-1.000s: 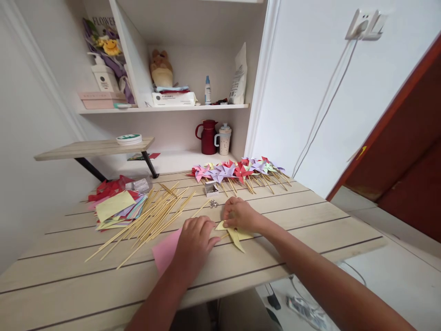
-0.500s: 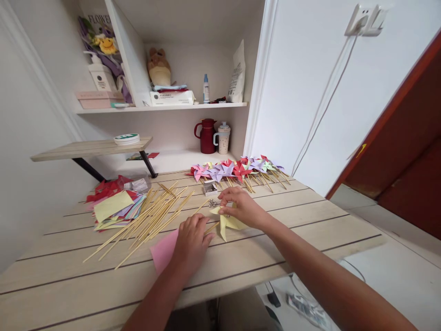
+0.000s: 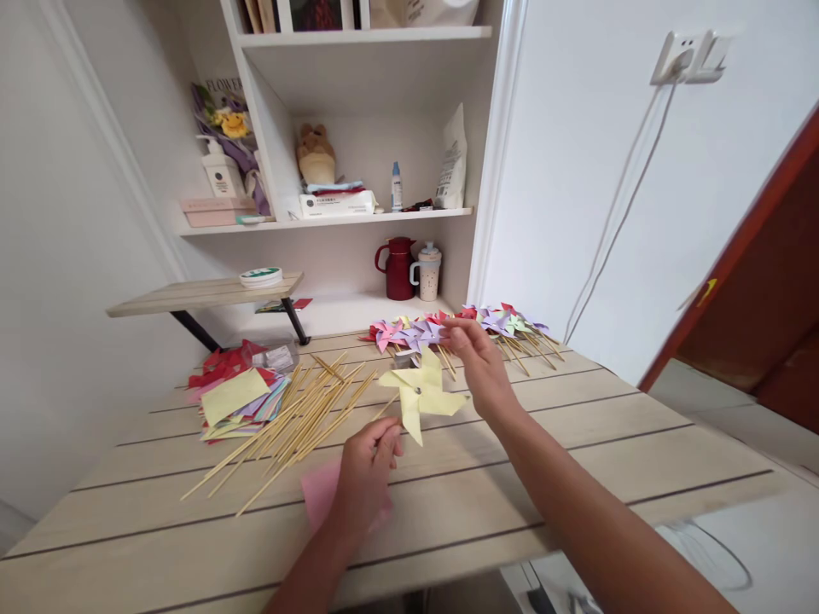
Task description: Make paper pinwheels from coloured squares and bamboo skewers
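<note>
Just above the table, a pale yellow paper pinwheel [image 3: 426,405] faces me with its blades spread and a small pin at its centre. My left hand [image 3: 369,465] is closed below it, pinching its stick, which is mostly hidden by the fingers. To the right of the blades, my right hand [image 3: 479,367] is raised with its fingers loosely bent and apart, holding nothing. A pink paper sheet [image 3: 320,490] lies on the table, partly under my left wrist. Loose wooden sticks [image 3: 300,426] are spread left of the pinwheel.
Behind my right hand lie several finished pinwheels [image 3: 502,322] on sticks. A stack of coloured paper [image 3: 234,394] sits at the left, near a small raised stand [image 3: 205,294]. Against the back stand a red jug [image 3: 400,269] and a lidded cup [image 3: 428,273].
My left hand has lifted the yellow pinwheel by its stick, turning its face toward me. My right hand has let go of the pinwheel and moved up and right. The view has tilted upward.
</note>
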Demonstrator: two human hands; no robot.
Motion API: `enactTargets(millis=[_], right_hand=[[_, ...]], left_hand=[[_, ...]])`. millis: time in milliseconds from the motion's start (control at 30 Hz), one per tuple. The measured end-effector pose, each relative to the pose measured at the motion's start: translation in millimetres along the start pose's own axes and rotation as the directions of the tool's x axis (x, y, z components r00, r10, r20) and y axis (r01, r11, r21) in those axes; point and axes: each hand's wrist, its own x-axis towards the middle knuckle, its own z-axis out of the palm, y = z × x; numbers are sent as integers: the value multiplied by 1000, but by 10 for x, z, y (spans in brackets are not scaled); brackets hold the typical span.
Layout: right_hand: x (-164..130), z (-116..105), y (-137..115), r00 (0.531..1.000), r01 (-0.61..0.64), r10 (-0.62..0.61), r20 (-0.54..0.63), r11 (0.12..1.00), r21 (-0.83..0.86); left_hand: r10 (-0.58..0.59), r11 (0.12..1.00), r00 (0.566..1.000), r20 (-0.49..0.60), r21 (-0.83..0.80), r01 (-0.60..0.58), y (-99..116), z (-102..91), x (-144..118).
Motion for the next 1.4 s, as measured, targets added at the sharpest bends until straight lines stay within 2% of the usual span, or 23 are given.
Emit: enactTargets(millis=[67,133,200,233,267,333,400,467,567,700,1067,1200,1300,1367,1400], right_hand=[[-19,18,85,990,-74,90,-108,987,141],[-69,37,171,977,-163,193,-87,948,274],[-126,46,245,960,-236,273,-56,902,360],[-149,42,274,950,-264,307,-51,883,387],[-166,32,296,942,-283,332,-51,868,409],[-182,-3,318,934,-300,353,-43,847,439],[-187,-46,314,940,-290,341,-31,840,459],[-198,-77,293,946,-274,324,-27,839,470],[-229,-83,262,943,-281,333,-22,826,488],[-252,-60,257,940,-296,342,1,811,504],[-245,-38,252,928,-323,372,5,800,505],[-266,-35,243,933,-319,360,2,822,472],[-290,-39,219,956,-270,294,8,866,421],[-311,-39,185,982,-181,185,21,918,353],[-324,-37,163,993,-115,111,32,943,313]], left_hand=[[-7,999,998,-58,-35,5,-19,-20,26],[17,1000,992,-125,-4,-18,-38,-50,43],[172,979,964,-202,140,-146,-48,-90,42],[310,933,924,-222,257,-251,-46,-111,34],[462,850,860,-215,385,-360,-38,-132,22],[710,616,691,-137,597,-514,-8,-170,-8],[824,436,563,-65,706,-557,34,-194,-37],[867,342,497,-29,760,-553,76,-205,-56],[891,282,453,-13,799,-531,117,-207,-66],[895,273,445,-12,805,-527,137,-206,-69],[869,331,494,-29,777,-535,144,-218,-72],[851,377,523,-46,747,-548,123,-225,-70],[839,420,539,-74,717,-556,84,-223,-60],[803,510,580,-136,661,-551,43,-213,-45],[752,593,634,-178,603,-534,20,-206,-35]])
